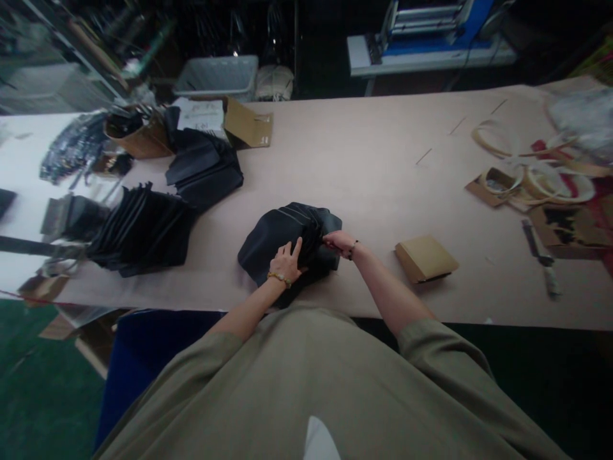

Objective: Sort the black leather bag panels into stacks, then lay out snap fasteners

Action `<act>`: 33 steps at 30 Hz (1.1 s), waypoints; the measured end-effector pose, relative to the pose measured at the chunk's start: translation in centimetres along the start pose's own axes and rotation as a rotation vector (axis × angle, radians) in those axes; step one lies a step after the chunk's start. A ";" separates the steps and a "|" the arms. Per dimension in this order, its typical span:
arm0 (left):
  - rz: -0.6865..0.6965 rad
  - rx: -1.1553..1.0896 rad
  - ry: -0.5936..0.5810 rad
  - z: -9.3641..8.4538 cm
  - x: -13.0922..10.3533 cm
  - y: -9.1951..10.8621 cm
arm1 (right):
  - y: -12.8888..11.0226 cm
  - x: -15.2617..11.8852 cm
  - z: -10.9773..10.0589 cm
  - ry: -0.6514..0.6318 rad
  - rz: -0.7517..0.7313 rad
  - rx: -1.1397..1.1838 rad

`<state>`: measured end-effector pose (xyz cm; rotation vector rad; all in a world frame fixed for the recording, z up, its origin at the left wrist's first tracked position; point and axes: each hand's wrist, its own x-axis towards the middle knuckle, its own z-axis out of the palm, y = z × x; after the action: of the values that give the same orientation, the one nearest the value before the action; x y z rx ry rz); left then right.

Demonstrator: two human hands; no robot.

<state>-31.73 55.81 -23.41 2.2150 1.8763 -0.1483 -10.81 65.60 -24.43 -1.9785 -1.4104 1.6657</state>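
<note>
In front of me a black bag-like piece [272, 236] of smooth sheet material lies bunched on the table. My left hand [286, 262] rests on it with the fingers spread, pressing its near side. My right hand [339, 241] is closed at its right part, the fingers pinched by the folds; what they grip is too small and dark to make out. A small brown cardboard box [426, 257] sits to the right of my right forearm.
Left stand a stack of black pieces [143, 230] and more flat black pieces [205, 166]. An open carton [246, 124] is behind them. At right are coiled pale strips [546, 179], a box of small dark parts [565, 223] and a dark long tool [541, 255].
</note>
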 end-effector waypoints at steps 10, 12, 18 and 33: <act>-0.148 -0.135 -0.058 -2.9 2.7 -3.5 | 4.8 -1.3 0.3 0.272 0.117 0.093; -0.199 -0.220 -0.074 -3.5 3.4 -5.0 | 5.5 -1.4 0.7 0.275 0.154 0.118; -0.200 -0.369 0.058 -7.1 5.6 -8.9 | 5.7 -2.7 1.4 0.157 0.208 0.215; 0.391 0.043 -0.017 -3.8 6.7 -3.0 | 4.2 -1.7 1.0 0.086 0.217 0.297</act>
<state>-33.81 63.61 -21.64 2.5475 1.4069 -0.1378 -9.30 61.64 -26.47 -2.0569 -0.8851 1.7337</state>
